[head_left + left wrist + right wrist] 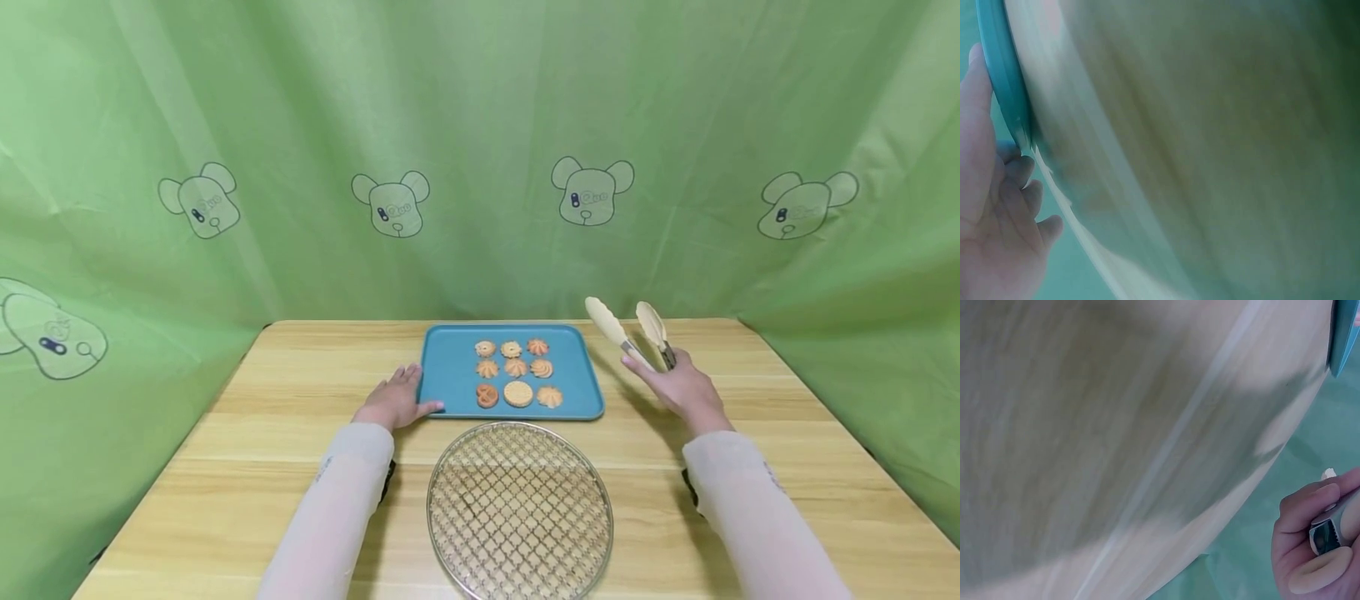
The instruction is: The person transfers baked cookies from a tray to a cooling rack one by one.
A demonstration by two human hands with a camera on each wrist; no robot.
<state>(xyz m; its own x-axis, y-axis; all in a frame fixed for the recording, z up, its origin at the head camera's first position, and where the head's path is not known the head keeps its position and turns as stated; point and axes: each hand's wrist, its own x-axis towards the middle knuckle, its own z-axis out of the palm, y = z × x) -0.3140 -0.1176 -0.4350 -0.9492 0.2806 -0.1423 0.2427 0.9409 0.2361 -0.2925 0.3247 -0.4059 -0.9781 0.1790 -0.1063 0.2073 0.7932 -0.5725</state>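
Observation:
My left hand [393,400] rests at the left edge of a blue tray [450,367], its fingers straight along the side and the thumb at the front left corner. Three rows of cookies [515,367] of several shapes lie on the tray, among them a round one [518,393] and a pretzel-shaped one [487,395]. To the tray's right, my right hand [686,390] grips a pair of tongs [651,325] above the table. Their cream-coloured tips stand spread apart and point away from me. In the right wrist view, fingers curl round the tongs' handle end [1327,537].
A round metal wire rack [520,508] lies on the wooden table [285,433], just in front of the tray. Green curtain [480,100] with bear-head drawings hangs behind the table and on both sides.

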